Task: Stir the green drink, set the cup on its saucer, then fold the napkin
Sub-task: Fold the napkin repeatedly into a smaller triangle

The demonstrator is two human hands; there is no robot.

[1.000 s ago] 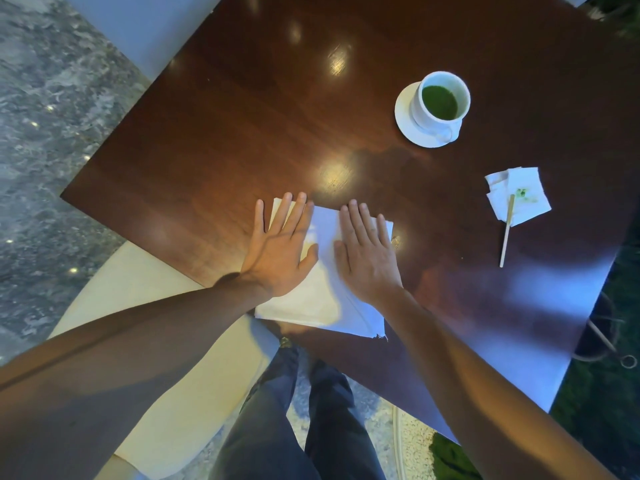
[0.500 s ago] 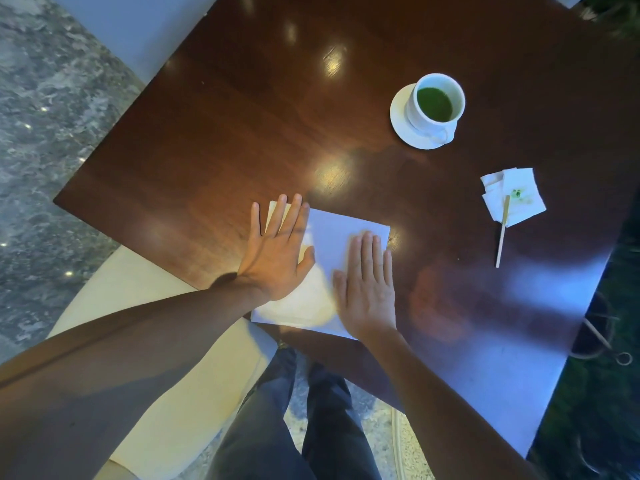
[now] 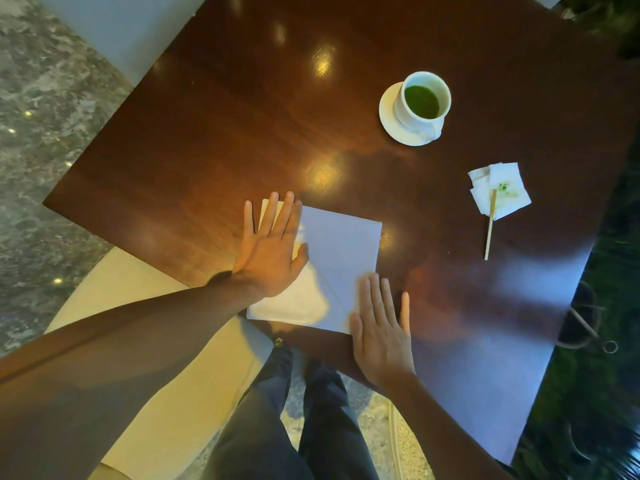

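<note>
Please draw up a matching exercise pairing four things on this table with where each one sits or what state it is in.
Things:
1. cup
2. wooden stirrer
3. left hand
4. right hand

Places or states:
A. flat at the large napkin's near right corner
B. on the saucer, holding green drink
C. tip on the small stained napkin
D. flat on the large napkin's left side

Pairs: 1-B, 2-C, 3-D, 4-A

Table [image 3: 214, 140]: napkin [image 3: 341, 258] at lower centre, left hand [image 3: 268, 254] flat on its left part, right hand [image 3: 379, 327] flat over its lower right corner. Cup [image 3: 424, 100] on saucer [image 3: 389, 116] at upper right. Below these, at right, stick [image 3: 490, 226] lying with its upper end on tissue [image 3: 500, 188].
</note>
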